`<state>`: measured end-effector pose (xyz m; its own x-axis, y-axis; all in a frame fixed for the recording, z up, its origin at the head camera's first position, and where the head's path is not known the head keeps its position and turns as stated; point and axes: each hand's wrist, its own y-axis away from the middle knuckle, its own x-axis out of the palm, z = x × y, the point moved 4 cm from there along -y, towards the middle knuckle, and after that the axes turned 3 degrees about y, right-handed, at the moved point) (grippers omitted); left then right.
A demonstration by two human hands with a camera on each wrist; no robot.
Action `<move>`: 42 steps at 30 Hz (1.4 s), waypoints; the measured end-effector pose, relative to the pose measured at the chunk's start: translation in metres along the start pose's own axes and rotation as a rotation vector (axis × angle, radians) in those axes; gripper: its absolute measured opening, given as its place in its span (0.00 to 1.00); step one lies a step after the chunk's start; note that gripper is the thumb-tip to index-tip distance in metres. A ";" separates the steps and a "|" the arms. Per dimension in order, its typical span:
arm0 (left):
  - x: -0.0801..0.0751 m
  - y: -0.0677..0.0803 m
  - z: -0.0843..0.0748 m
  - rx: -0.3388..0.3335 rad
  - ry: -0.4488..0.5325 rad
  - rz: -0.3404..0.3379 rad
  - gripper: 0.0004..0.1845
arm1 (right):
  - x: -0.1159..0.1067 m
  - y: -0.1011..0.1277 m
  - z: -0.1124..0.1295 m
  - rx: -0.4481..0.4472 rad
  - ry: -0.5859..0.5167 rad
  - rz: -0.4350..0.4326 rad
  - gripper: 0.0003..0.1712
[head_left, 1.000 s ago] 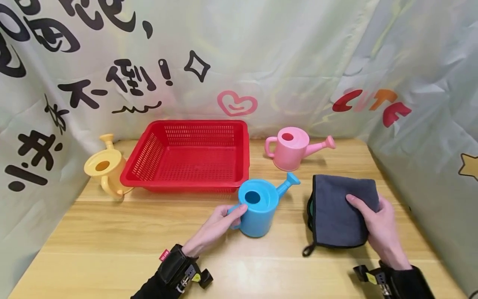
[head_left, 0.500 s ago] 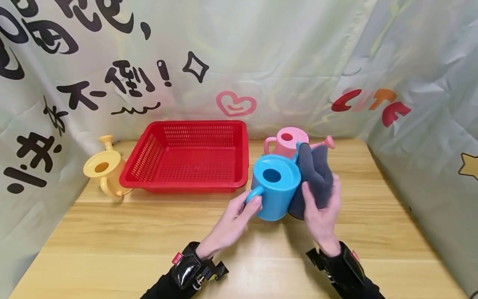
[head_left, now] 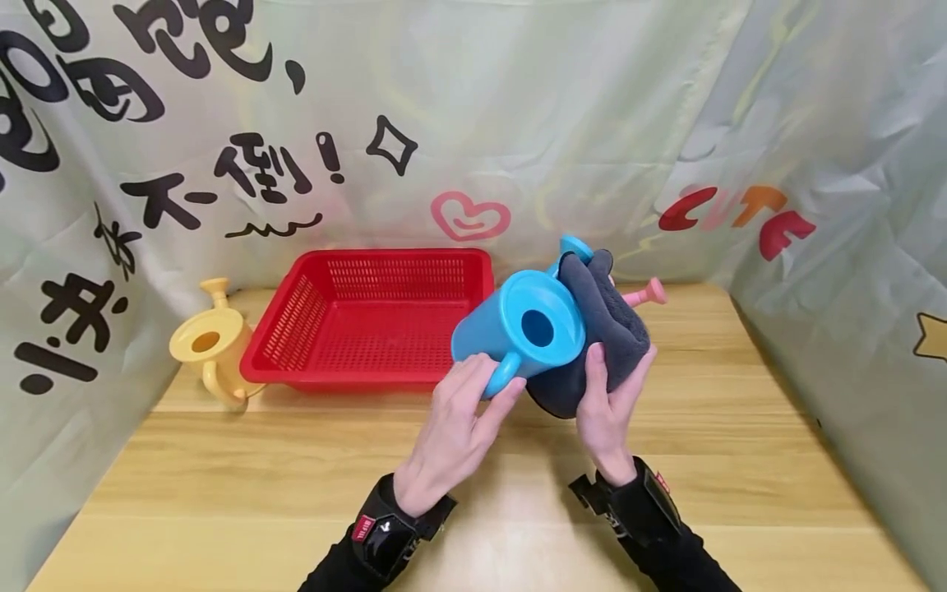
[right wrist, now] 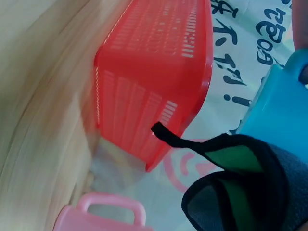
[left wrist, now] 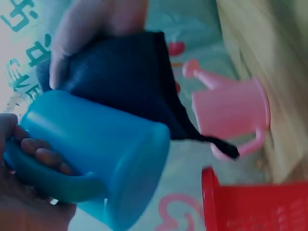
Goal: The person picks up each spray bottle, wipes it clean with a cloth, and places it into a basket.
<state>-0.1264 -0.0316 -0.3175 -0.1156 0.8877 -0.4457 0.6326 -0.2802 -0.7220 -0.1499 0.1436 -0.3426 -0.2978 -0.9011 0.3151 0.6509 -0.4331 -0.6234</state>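
Note:
My left hand grips the handle of a blue toy watering can, lifted off the table and tilted so its top hole faces me. My right hand holds a folded dark grey cloth pressed against the can's right side. In the left wrist view the blue can lies under the cloth, with fingers curled round the handle. The right wrist view shows the cloth with a green inner face and a black loop, beside the can.
A red slotted basket sits at the back centre of the wooden table. A yellow watering can stands left of it. A pink watering can stands behind the raised hands, mostly hidden in the head view. Printed curtains enclose the table.
Both hands have risen with the blue can and the cloth. The can has tipped over so its top faces me, and the cloth now wraps its right side.

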 end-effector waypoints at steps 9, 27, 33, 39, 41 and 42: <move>-0.008 -0.005 -0.006 0.282 -0.284 -0.283 0.22 | 0.013 0.005 0.007 -0.004 -0.059 -0.067 0.20; 0.001 -0.019 0.012 -0.098 0.449 -0.236 0.27 | 0.049 0.012 0.009 -0.263 0.140 0.125 0.30; 0.001 -0.018 0.016 -0.121 0.489 -0.236 0.27 | 0.063 0.021 0.015 -0.531 0.339 0.231 0.34; -0.003 -0.016 0.011 -0.114 0.470 -0.258 0.25 | 0.070 0.034 0.019 -0.682 0.538 0.251 0.28; -0.005 -0.016 0.009 -0.109 0.464 -0.264 0.24 | 0.069 0.032 0.019 -0.702 0.542 0.241 0.28; -0.006 -0.017 0.008 -0.106 0.457 -0.266 0.24 | 0.069 0.030 0.019 -0.709 0.536 0.235 0.28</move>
<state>-0.1421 -0.0348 -0.3071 0.0479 0.9981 0.0375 0.7033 -0.0070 -0.7108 -0.1372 0.0689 -0.3262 -0.6108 -0.7795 -0.1390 0.2075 0.0118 -0.9782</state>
